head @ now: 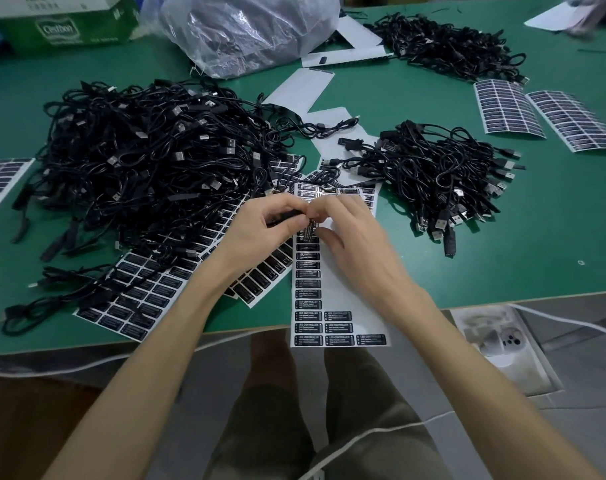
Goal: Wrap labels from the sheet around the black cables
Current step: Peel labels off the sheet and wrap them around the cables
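My left hand [263,230] grips the black controller end of a cable [287,213] just above the label sheet [336,292]. My right hand [350,237] meets it from the right, and its fingers pinch a black label [307,232] that hangs down against the cable end. The sheet lies at the table's front edge, with black LED CONTROLLER labels left along its left column and bottom rows. A big heap of black cables [149,161] sits to the left. A smaller bundle [440,178] lies to the right.
More label sheets lie under the heap [145,299], at the far left [0,181] and at the right [543,112]. A plastic bag [246,29], a green box [62,26] and another cable pile [450,46] stand at the back. Empty backing sheets [294,88] lie mid-table.
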A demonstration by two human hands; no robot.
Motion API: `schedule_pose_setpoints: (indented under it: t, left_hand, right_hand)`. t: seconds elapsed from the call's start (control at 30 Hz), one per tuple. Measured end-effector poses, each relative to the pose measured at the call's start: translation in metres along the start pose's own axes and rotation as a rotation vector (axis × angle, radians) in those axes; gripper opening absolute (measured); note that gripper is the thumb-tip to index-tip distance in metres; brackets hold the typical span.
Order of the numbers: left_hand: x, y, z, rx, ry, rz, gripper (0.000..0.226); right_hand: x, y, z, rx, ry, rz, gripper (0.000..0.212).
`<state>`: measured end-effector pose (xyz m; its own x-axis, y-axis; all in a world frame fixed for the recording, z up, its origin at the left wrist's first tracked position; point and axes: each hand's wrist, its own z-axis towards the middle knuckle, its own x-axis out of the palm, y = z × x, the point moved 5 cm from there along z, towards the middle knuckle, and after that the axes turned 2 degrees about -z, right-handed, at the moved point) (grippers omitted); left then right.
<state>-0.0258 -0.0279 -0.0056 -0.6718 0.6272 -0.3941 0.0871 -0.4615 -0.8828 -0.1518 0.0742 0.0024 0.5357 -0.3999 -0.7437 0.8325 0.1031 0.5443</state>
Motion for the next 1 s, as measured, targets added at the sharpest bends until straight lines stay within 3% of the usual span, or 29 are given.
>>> schedule_pose_setpoints:
  t: [0.3,1.0]
  left_hand:
    - [-0.001,0.003,0.001,-0.042,0.021,0.018,0.037]
    - [-0.002,0.002,-0.002,-0.079,-0.051,0.071,0.02]
  right_hand:
    - [0.002,-0.004,0.0,-0.003,-0.036,0.027,0.012]
    - [0.001,-0.019,0.003,0.199,-0.037,0.268,0.01]
